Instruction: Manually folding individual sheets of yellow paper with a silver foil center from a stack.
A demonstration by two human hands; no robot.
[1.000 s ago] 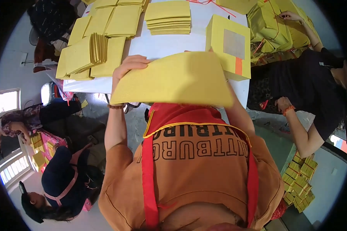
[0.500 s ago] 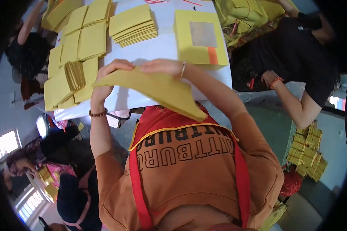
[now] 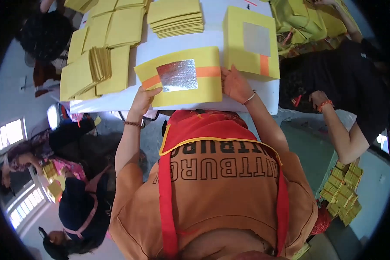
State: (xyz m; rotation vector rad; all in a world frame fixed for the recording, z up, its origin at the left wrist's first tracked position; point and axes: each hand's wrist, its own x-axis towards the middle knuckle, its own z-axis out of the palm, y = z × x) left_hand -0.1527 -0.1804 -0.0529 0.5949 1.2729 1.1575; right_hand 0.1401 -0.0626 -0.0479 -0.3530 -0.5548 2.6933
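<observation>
A yellow sheet of joss paper [image 3: 208,93], or a thin stack of them, lies tilted above the near edge of the table. An orange stripe and a silver foil square mark its upper face. My left hand [image 3: 144,100] grips its lower left side, thumb on top and fingers hidden beneath. Beside its right edge is my right hand [image 3: 238,86], fingers stretched and loosely apart, the fingertips at or touching the paper's edge. Just behind my right hand stands a thick block of yellow paper [image 3: 236,52], also with a foil square and orange stripe.
Folded yellow paper bundles [image 3: 125,28] cover the white table's [image 3: 169,43] left side, and a layered pile [image 3: 175,17] sits farther back. A co-worker in black [image 3: 333,82] is close on the right. Tied yellow bundles [image 3: 342,193] are stacked at lower right. Other people work at left.
The yellow paper has swung from a slanted, edge-on pose to lie with its foil face up. My right hand has moved from its top edge to its right side and opened.
</observation>
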